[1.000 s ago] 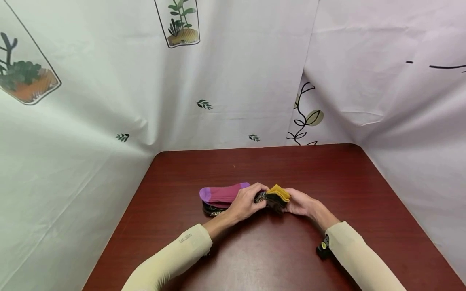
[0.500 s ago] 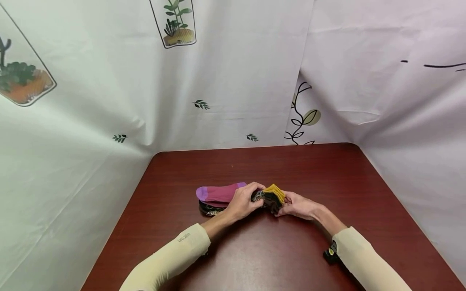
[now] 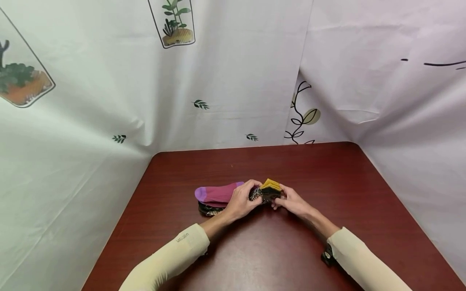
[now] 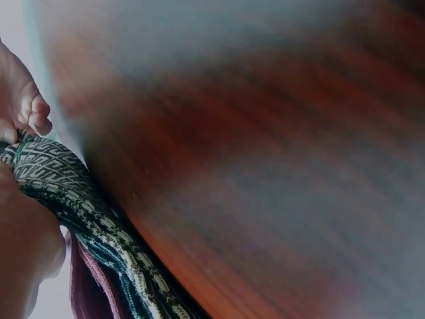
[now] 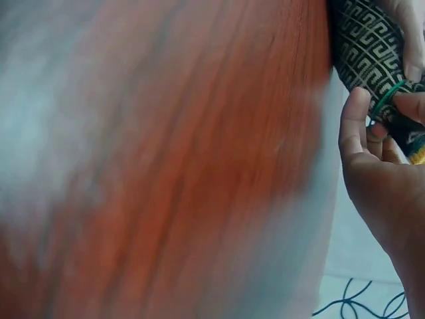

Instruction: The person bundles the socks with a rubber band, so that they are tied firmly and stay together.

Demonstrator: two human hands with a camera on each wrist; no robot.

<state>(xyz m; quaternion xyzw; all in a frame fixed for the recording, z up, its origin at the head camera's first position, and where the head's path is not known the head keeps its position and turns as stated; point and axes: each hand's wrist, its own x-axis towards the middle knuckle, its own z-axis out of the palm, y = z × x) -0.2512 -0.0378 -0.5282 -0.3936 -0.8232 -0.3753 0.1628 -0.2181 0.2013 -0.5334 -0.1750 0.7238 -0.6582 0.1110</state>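
Note:
Dark patterned socks are bundled together, with a stack of mustard-yellow cuffs [image 3: 270, 184] at the right end. My left hand [image 3: 241, 203] grips the bundle from the left, thumb in front and fingers behind. At the cuff end, my right hand [image 3: 294, 203] holds the dark socks [image 3: 268, 194] between curled thumb and fingers. A thin green band [image 5: 386, 98] crosses the patterned sock [image 5: 364, 33] beside the fingertips in the right wrist view. Left of it, a magenta sock with lilac toe [image 3: 218, 194] lies over a black patterned sock [image 3: 208, 209], partly behind my left hand.
All of this is on a reddish-brown wooden table [image 3: 255, 250] with rounded far corners. White printed cloth [image 3: 225, 81] hangs behind the table and along both sides. A small black device [image 3: 327, 255] sits under the right sleeve.
My right hand has shifted left and slightly up around the cuff end, and its fingers have changed their hold. The yellow cuffs have tilted upward. My left hand keeps its grip.

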